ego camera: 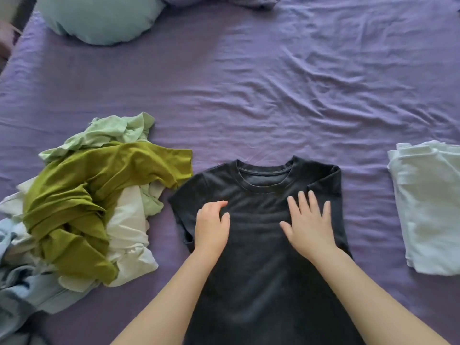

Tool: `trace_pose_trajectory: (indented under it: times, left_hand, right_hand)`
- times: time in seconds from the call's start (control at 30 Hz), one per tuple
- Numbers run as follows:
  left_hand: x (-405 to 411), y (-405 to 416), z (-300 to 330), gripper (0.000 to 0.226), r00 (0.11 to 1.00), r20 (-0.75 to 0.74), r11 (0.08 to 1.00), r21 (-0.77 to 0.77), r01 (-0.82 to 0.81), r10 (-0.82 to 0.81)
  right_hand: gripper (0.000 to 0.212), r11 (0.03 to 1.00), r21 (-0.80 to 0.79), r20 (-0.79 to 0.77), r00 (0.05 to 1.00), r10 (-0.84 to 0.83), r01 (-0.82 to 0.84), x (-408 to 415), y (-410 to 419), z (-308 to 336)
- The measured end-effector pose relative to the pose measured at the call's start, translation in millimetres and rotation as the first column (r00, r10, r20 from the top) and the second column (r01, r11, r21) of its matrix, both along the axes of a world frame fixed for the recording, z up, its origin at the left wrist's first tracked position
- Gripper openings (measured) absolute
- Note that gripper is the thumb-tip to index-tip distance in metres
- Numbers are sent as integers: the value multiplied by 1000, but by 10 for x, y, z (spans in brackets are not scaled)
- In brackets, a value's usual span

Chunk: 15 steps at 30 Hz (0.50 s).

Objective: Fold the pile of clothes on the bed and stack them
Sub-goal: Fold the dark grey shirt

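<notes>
A dark grey T-shirt [263,220] is spread face up on the purple bed sheet [273,95], collar away from the person, with its lower part running out of view at the bottom edge. The right sleeve side appears already turned in over the body, giving a straight right edge, while the left sleeve is seen lying out to the side. The right hand [307,224] is laid flat on the chest of the shirt with fingers spread and straight, pressing the cloth down. The left hand [211,226] rests on the shirt near the left sleeve with its fingers curled at the fabric — whether a fold of cloth is actually pinched cannot be told.

To the left, just beside the shirt, the unfolded pile [82,207] is heaped: an olive-green garment on top, pale green, white and light blue pieces under and around it. Well apart on the right, a stack of folded pale garments [428,207] is lying at the frame edge. A pale teal pillow [99,18] sits at the far end of the bed.

The step in hand is judged to be the smoothing and side-folding of the dark shirt. The next move would call for the left side to be brought across evenly, the hem to be folded up toward the collar, and the finished shirt to be carried to the stack — much of the pile is still to be done.
</notes>
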<state>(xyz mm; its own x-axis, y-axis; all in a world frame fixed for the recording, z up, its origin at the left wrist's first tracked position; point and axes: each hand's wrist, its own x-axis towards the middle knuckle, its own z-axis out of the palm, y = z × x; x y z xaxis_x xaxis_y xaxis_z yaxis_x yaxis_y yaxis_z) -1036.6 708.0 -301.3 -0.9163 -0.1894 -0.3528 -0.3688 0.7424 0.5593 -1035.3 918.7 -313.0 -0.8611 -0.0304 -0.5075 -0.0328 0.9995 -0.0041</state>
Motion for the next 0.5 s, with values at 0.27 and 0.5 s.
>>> trace_pose_trajectory:
  times: [0.27,0.5]
  left_hand:
    - [-41,-718,-16,67,821,83,821,38,-569,565]
    - [-139,-825,-155,59,706,310,585,402,-704,637]
  right_hand:
    - [56,779,-619,38,994,-98,101,128,-1297,120]
    - [71,969,-149,-57,980,190,-196,69,-1614,-139]
